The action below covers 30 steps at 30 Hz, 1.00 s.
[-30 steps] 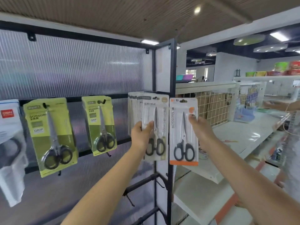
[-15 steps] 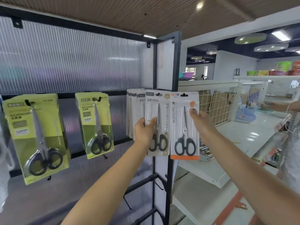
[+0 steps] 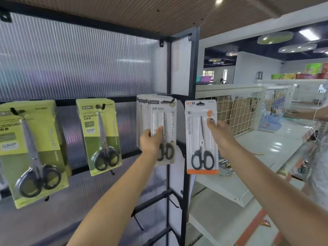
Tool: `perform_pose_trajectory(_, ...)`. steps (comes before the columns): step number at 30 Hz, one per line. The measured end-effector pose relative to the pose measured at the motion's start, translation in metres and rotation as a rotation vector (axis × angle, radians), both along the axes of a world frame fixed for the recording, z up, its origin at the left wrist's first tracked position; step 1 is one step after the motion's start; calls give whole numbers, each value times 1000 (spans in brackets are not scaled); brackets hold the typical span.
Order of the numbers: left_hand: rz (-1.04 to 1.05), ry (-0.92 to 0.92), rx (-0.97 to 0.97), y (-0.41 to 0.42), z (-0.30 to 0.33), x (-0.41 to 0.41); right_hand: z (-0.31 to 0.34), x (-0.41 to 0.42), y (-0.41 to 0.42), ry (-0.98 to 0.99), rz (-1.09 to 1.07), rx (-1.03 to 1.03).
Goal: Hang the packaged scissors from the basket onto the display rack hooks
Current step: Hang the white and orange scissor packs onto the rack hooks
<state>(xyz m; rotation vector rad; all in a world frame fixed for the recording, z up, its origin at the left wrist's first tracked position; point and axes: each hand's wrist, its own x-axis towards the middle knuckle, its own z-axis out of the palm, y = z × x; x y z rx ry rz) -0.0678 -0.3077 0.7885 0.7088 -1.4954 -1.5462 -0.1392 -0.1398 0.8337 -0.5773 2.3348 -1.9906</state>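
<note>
Here the white card-backed scissors pack with the orange bottom strip (image 3: 202, 137) is held upright in the air just right of the black metal rack post (image 3: 186, 139), not yet on any hook. Its long axis runs vertical: blade tips up, black loop handles down, hang slot at the top, probably so the slot can be slid onto a hook. The right hand (image 3: 220, 135) pinches its right edge. The left hand (image 3: 150, 141) grips the stack of white scissors packs (image 3: 159, 128) hanging from a black hook (image 3: 169, 101), seemingly steadying them. Green packs (image 3: 99, 135) hang further left.
</note>
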Motion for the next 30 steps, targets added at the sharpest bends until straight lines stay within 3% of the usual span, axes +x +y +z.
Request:
perform_pose_trajectory(20,86,-168,-68,-19,6,-17,-6,-16,-28,-30,61,15)
perform_pose_trajectory(30,165,-220,-128,3,-12,50,-18,27,-13,-55,164,-6)
